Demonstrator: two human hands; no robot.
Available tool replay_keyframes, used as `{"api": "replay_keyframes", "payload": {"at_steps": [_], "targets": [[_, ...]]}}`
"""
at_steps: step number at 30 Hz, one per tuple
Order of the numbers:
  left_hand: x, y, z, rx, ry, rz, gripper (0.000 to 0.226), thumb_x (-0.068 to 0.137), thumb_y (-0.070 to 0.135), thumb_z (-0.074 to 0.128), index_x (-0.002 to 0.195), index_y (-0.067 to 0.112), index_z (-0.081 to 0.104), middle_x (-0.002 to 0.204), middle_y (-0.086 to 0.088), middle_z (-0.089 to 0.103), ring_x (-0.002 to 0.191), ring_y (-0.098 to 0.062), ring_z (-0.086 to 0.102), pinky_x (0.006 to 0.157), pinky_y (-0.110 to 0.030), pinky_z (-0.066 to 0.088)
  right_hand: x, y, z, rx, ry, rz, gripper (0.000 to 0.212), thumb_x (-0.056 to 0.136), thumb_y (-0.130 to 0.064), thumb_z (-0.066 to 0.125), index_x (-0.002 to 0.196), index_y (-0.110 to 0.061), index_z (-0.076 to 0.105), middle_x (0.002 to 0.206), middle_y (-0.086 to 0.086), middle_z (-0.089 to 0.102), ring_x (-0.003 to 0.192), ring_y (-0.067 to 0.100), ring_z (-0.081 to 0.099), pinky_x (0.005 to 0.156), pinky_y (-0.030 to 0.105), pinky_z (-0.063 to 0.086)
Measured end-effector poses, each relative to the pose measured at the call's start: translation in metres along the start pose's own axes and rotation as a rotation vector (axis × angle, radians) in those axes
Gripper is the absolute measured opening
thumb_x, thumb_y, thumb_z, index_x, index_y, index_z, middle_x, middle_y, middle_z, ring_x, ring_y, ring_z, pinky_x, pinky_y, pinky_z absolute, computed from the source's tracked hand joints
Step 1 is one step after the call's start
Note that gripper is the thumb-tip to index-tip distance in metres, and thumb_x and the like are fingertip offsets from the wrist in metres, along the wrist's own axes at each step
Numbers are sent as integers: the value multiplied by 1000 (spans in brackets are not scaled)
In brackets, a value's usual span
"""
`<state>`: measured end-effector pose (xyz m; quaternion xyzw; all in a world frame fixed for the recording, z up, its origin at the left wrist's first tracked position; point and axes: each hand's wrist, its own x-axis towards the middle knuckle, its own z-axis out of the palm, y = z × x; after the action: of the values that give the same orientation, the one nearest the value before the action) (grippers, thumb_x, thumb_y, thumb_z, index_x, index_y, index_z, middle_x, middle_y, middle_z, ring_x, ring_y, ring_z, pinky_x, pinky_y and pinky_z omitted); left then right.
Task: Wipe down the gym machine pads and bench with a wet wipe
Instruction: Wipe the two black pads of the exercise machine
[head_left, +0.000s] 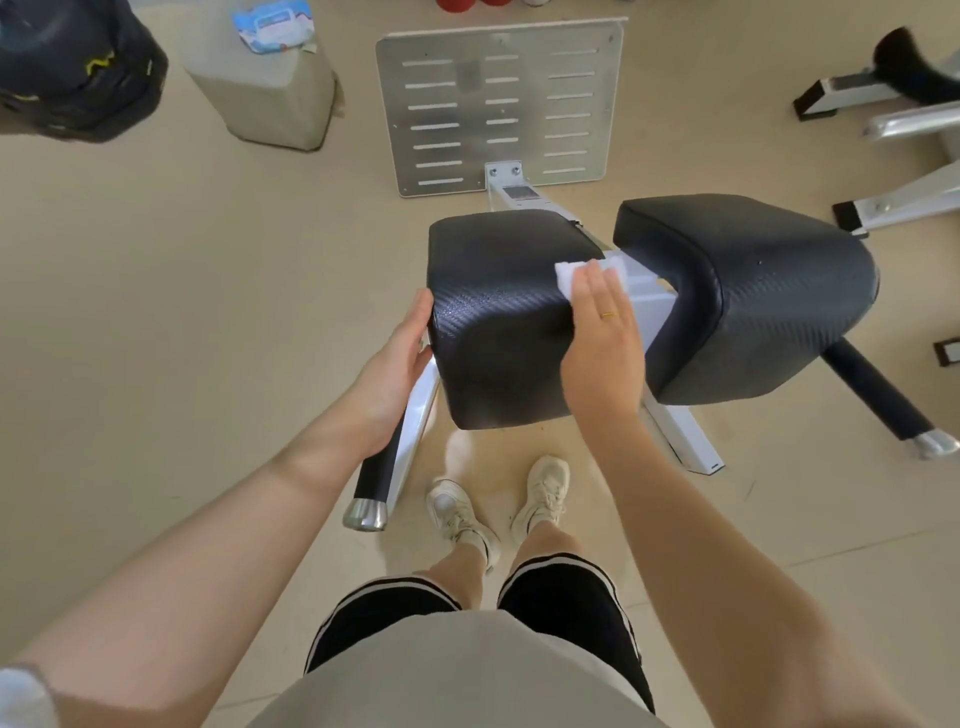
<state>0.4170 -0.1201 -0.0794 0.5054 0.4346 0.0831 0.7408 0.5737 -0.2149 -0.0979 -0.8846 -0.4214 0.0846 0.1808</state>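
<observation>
Two black textured pads sit side by side on a white machine frame. The left pad (498, 306) is right in front of me and the right pad (748, 291) lies further right. My right hand (602, 343) lies flat, fingers straight, and presses a white wet wipe (727, 270) against the right upper edge of the left pad. My left hand (400, 364) rests with relaxed fingers against the left side of that same pad.
A slotted metal footplate (498, 104) stands behind the pads. A pack of wipes (272, 23) lies on a grey block (265, 93) at the back left, beside a black bag (72, 67). Padded handles (376, 473) stick out low on both sides. Another white frame (904, 124) is at far right.
</observation>
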Motion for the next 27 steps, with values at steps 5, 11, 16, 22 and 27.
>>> {"api": "replay_keyframes", "payload": {"at_steps": [5, 11, 16, 22, 27], "targets": [[-3, 2, 10, -96, 40, 17, 34, 101, 29, 21, 99, 35, 54, 86, 34, 65, 88, 22, 56, 84, -5, 42, -41, -48, 56, -43, -60, -329, 54, 80, 2, 50, 134, 0, 41, 140, 17, 45, 131, 32, 39, 114, 36, 13], [-7, 11, 19, -111, 51, -9, 34, 100, 40, 22, 107, 39, 56, 105, 32, 62, 112, 11, 50, 98, -11, 34, -28, -7, 31, -216, -19, -183, 53, 91, -24, 38, 139, -4, 34, 147, 15, 35, 136, 29, 31, 113, 34, 13], [-7, 6, 24, -88, 138, -62, 24, 97, 50, 26, 115, 45, 41, 117, 28, 45, 122, 0, 37, 110, -25, 20, -25, 28, 13, -100, -30, 22, 59, 98, -25, 37, 147, -10, 8, 156, 8, 8, 144, 23, 2, 114, 31, -1], [0, -8, 23, -161, 210, -46, 20, 95, 46, 32, 106, 44, 49, 116, 26, 51, 123, -3, 45, 114, -30, 24, -54, -21, 68, -110, -71, -423, 64, 86, -35, 39, 140, -4, 27, 147, 14, 34, 137, 25, 19, 115, 33, 6], [-3, -10, 34, -221, 284, 13, 28, 99, 39, 22, 109, 40, 48, 106, 30, 57, 113, 0, 49, 100, -22, 33, -49, -4, 70, -186, 1, -519, 61, 87, -33, 46, 139, -6, 32, 145, 12, 38, 136, 22, 23, 114, 34, 11]]}}
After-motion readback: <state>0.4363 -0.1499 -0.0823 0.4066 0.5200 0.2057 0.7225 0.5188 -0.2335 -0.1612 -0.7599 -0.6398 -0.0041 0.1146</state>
